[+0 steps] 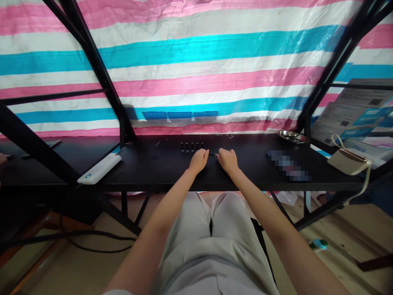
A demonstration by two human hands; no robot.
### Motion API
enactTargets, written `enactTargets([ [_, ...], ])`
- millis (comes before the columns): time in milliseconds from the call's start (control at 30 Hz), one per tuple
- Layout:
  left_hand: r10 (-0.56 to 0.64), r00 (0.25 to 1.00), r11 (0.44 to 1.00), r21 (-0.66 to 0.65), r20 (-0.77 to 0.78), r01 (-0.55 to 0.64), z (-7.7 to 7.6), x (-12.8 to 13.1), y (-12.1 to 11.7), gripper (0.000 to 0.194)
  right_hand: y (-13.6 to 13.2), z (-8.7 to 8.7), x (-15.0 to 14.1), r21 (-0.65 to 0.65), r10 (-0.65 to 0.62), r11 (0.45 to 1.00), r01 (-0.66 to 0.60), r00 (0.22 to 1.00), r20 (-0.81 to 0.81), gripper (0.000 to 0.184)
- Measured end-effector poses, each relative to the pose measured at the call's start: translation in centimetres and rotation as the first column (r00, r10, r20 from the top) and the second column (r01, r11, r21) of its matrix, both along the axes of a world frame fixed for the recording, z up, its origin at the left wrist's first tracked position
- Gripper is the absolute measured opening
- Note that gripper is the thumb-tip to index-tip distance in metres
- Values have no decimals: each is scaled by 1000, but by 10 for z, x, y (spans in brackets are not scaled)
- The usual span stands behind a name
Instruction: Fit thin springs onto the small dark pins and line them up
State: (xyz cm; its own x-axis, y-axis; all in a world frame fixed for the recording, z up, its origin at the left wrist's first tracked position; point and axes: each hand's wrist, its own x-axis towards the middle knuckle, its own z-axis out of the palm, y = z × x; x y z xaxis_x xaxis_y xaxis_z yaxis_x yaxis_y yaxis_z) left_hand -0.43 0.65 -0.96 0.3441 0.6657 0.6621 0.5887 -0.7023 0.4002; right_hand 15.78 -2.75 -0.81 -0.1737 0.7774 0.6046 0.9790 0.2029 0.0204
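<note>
My left hand (199, 161) and my right hand (227, 160) are close together over the black table, both with fingers closed. Between them runs a thin dark pen-like stick (212, 154), lighter near the right hand. Each hand grips one end, and the fingers hide most of it. Just beyond my left hand, several small dark pieces with pale ends (192, 146) are lined up on the table. Small white curly bits (221, 135) lie along the table's back edge.
On the black table (147, 172) are a long white device (100, 168) at left, a shiny metal dish (293, 137), a blurred-out object (288, 165) and a beige pouch (349, 161) at right. Black frame posts (98, 69) rise at both sides, before a striped sheet (208, 49).
</note>
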Motion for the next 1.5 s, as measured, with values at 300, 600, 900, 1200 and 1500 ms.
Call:
enactTargets([
  [300,-7,998,1000,-3,60,7,3,-3,-1,19,1,0,0,-8,-7,1000,7,1000,-18,16],
  [600,-30,995,999,-35,94,33,4,-4,-1,7,0,0,-1,-42,3,999,-2,1000,30,18],
  [900,-26,995,985,-169,101,43,-2,-5,3,16,3,-2,0,37,87,996,-86,996,-10,21],
  [1200,-203,971,950,-215,126,226,-1,-3,0,15,9,-6,0,-87,308,945,-316,946,-100,19],
  [1500,-224,969,944,-223,105,242,2,-5,-6,24,14,-8,3,-128,354,904,-408,881,-315,13],
])
